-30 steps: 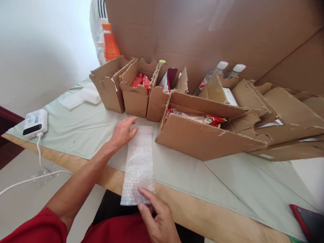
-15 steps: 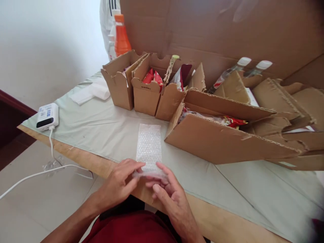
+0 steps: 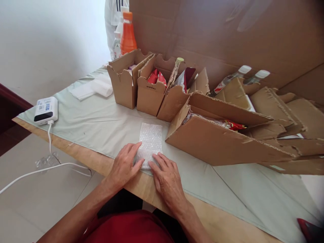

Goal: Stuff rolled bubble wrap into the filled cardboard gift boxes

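A short strip of clear bubble wrap (image 3: 151, 139) lies on the pale green cloth (image 3: 96, 125) near the table's front edge. Its near end looks folded over. My left hand (image 3: 125, 166) rests flat on the near left corner, fingers stretched out. My right hand (image 3: 167, 176) lies flat beside it, fingertips on the near right edge. Neither hand grips anything.
Three small open cardboard boxes (image 3: 149, 89) with red packets stand behind the wrap. A long open carton (image 3: 217, 143) lies to the right. An orange bottle (image 3: 128, 33), a white device (image 3: 46, 109) with its cable, white packets (image 3: 92, 88) and a person's white sleeve (image 3: 112, 17) are around.
The long bubble wrap strip has been folded from its near end and is shorter. Both hands went from lifting and pinching that end to pressing flat on it.
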`<state>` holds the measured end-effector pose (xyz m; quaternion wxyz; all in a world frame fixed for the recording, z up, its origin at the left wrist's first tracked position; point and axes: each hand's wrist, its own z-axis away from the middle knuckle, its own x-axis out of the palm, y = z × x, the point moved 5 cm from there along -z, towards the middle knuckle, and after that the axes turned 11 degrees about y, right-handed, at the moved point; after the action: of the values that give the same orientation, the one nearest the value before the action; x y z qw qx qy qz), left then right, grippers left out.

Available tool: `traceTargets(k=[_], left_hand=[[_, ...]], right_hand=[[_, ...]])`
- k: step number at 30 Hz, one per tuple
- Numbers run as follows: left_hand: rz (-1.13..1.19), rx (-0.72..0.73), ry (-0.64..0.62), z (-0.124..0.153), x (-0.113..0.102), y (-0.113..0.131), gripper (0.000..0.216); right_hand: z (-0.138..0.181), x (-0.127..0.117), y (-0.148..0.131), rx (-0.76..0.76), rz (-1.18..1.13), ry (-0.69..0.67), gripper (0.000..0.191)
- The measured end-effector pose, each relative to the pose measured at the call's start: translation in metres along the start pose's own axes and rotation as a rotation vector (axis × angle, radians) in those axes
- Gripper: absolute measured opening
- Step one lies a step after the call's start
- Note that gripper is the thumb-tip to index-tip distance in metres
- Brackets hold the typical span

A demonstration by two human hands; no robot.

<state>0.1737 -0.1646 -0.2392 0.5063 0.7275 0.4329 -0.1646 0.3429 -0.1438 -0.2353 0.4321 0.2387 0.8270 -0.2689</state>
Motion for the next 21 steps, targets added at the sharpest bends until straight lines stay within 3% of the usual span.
traceTargets(k=[3,6,8,14,21], left_hand=[[0.055,0.108,-0.015,0.010,-0.015,0.008,0.051],[0.099,0.181,-0.071,0.019,-0.021,0.014,0.039],[0.114,0.137,-0.064,0.019,-0.019,0.013,0.034],[0.007,0.011,-0.010,0.001,-0.001,0.000,0.033],[0.001,0.067,0.041,0.005,-0.004,0.001,0.031]], right_hand=[[-0.004,-0.005,0.000,0.006,-0.084,-0.007,0.034],[-0.008,-0.012,0.000,0.064,-0.226,-0.031,0.027],[-0.012,-0.016,0.002,0.099,-0.272,-0.013,0.024],[-0.012,-0.034,0.007,0.092,-0.108,0.259,0.024],[-0.011,-0.007,0.005,-0.017,-0.070,0.035,0.029]])
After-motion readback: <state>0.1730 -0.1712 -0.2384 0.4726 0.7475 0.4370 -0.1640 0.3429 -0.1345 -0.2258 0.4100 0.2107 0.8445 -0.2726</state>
